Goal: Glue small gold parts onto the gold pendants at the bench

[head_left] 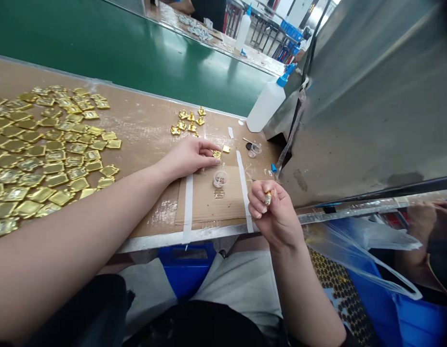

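Observation:
My left hand point(189, 156) reaches over the bench and pinches a small gold metal piece point(216, 154) between thumb and fingers. Just beyond its fingertips lies another small gold square piece point(226, 149). A small clear plastic cup point(220, 180) stands below the left fingertips on a cardboard sheet point(205, 207). To the right, my right hand point(272, 207) is closed around a slim tool with a gold-coloured end point(268, 198); a thin dark tip seems to poke out past the fingers. Most of that tool is hidden in the hand.
Many flat gold pieces point(57, 166) cover the bench's left side; several gold pieces point(190, 118) stand near the back. A white bottle with blue cap point(267, 103) stands by a metal panel point(371, 106). Behind runs a green belt point(136, 58). Another person's hands point(422, 217) show at right.

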A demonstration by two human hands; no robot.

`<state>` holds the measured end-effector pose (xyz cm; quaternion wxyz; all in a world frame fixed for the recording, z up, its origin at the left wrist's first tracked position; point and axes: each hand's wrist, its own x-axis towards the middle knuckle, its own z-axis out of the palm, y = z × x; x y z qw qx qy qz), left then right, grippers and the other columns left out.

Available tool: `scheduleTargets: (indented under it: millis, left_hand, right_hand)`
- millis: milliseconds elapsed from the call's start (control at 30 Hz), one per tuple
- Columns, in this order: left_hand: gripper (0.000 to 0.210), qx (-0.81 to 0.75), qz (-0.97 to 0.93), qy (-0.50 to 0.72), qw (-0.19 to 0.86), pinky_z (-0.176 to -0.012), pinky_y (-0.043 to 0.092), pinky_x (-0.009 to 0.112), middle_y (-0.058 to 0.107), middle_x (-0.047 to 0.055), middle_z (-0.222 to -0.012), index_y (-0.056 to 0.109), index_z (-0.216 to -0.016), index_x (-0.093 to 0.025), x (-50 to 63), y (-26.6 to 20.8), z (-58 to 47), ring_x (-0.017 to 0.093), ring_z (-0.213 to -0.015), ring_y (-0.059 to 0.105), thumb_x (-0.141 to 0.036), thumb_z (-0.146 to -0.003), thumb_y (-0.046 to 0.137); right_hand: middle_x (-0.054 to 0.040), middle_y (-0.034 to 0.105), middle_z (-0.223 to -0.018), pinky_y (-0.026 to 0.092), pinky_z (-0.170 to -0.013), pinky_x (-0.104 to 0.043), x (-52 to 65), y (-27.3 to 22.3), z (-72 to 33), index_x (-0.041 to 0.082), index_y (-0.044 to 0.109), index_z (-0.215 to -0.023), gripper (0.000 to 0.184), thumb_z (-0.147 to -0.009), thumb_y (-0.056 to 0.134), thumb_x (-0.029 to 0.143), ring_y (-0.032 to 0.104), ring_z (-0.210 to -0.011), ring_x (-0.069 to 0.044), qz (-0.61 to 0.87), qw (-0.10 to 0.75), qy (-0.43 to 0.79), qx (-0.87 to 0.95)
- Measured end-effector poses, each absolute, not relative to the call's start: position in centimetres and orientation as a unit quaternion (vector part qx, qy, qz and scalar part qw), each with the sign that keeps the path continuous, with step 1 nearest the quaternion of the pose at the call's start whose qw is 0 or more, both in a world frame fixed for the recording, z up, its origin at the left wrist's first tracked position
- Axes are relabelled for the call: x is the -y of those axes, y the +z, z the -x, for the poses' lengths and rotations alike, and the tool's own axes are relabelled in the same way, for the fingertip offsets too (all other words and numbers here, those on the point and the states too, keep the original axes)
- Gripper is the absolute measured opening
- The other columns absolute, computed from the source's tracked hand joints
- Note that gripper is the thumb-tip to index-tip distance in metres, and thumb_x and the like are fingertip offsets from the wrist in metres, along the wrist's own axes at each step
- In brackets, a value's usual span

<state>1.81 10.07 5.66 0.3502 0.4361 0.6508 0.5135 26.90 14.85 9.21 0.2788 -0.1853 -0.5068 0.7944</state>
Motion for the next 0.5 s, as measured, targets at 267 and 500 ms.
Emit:
scheduleTargets:
  millis: [267,500]
  left_hand:
    - [0.044,-0.660,-0.422,0.508,0.358,-0.053,0.047,0.026,0.071,0.005,-0.083,0.079,-0.117,-0.021,-10.09,5.80,-1.96,0.011,-0.057,0.057,-0.031,-0.076,0.088]
    - [0.044,-0.666,-0.424,0.502,0.353,-0.053,0.048,0.026,0.070,0.005,-0.082,0.080,-0.117,-0.021,-10.03,6.03,-2.02,0.011,-0.057,0.056,-0.032,-0.075,0.089]
  right_hand:
    - [0.0037,0.046,-0.075,0.051,-0.052,-0.017,-14.16,9.66,-26.36,0.026,0.069,-0.084,0.025,-0.080,0.090,0.040,0.036,-0.058,-0.009,0.164,0.252,0.844,0.443]
    - [0.0038,0.050,-0.078,0.054,-0.055,-0.015,-14.06,9.72,-26.03,0.025,0.069,-0.085,0.027,-0.077,0.092,0.037,0.041,-0.060,-0.007,0.181,0.243,0.860,0.410]
